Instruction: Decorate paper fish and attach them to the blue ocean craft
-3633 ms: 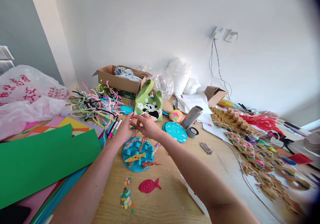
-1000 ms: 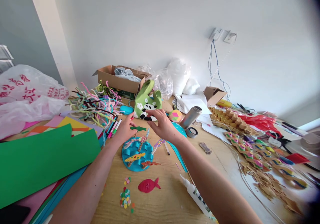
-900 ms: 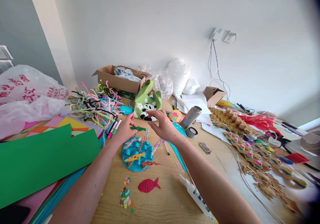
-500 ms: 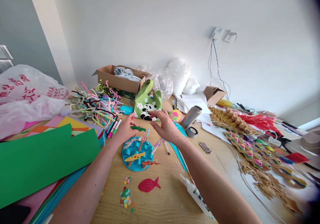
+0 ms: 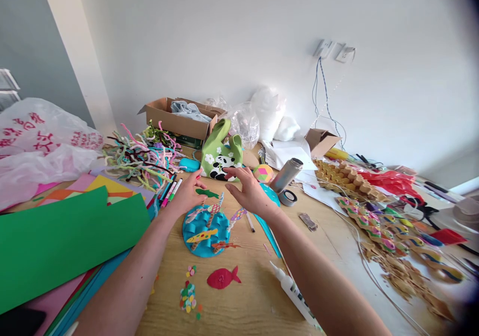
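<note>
My left hand [image 5: 188, 193] reaches over the back left of a round blue paper base [image 5: 186, 222], its fingers stretched and close to a green paper fish [image 5: 207, 193]. No contact with the fish is clear. On the other side, my right hand [image 5: 245, 188] hovers with thumb and fingers apart, holding nothing. Curled blue strips cover the base, and several paper fish stand up from it, among them a yellow spotted fish [image 5: 202, 236], an orange one [image 5: 224, 245] and a purple patterned one [image 5: 238, 214]. Nearer me, a red fish [image 5: 223, 278] lies flat on the table.
Paper dots [image 5: 187, 296] and a glue bottle [image 5: 294, 293] lie in front. Green card [image 5: 71, 246] and pipe cleaners [image 5: 142, 156] are at left. A panda bag [image 5: 222, 159] stands behind; a metal bottle [image 5: 287, 174], tape roll [image 5: 288, 197] and egg cartons [image 5: 348, 178] are at right.
</note>
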A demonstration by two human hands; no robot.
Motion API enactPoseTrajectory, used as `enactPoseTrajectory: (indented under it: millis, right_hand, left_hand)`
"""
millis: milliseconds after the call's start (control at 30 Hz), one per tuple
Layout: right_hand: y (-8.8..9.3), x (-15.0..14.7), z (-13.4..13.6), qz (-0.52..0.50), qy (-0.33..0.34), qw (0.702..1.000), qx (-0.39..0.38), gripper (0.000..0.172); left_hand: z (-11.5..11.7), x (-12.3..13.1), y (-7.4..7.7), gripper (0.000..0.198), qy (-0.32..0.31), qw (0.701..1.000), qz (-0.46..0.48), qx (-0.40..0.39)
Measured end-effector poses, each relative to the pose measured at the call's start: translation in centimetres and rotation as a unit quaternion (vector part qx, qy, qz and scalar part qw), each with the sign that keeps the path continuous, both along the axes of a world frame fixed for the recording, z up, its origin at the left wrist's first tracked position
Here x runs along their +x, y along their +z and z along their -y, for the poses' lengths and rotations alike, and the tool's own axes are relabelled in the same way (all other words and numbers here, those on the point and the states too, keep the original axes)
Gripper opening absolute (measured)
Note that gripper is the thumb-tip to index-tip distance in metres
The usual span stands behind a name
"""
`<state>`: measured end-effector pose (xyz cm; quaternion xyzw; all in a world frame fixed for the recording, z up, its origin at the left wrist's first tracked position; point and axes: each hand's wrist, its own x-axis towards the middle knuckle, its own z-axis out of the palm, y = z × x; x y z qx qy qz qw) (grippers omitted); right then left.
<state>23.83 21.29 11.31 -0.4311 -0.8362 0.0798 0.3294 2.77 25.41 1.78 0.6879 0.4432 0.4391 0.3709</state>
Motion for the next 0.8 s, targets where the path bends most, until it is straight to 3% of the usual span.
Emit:
enactPoseTrajectory:
  millis: [167,333,800]
  right_hand:
    - [-0.3,-1.7,-1.0,0.012,0.018,0.999,-0.049,0.041]
    - [-1.6,-3.7,-2.9,0.095,0.018,0.989,-0.112,0.050]
    - [-2.2,-6.0,-4.2,0.225,0.006,0.964,-0.141,0.055]
  left_hand:
    - [0.0,0.1,0.0,0.089,-0.015,1.000,0.016,-0.020]
    - [-0.1,0.1,0.0,0.086,-0.022,0.999,0.023,-0.017]
    - [-0.6,-0.9,-0.4,0.084,-0.037,0.996,0.075,-0.028]
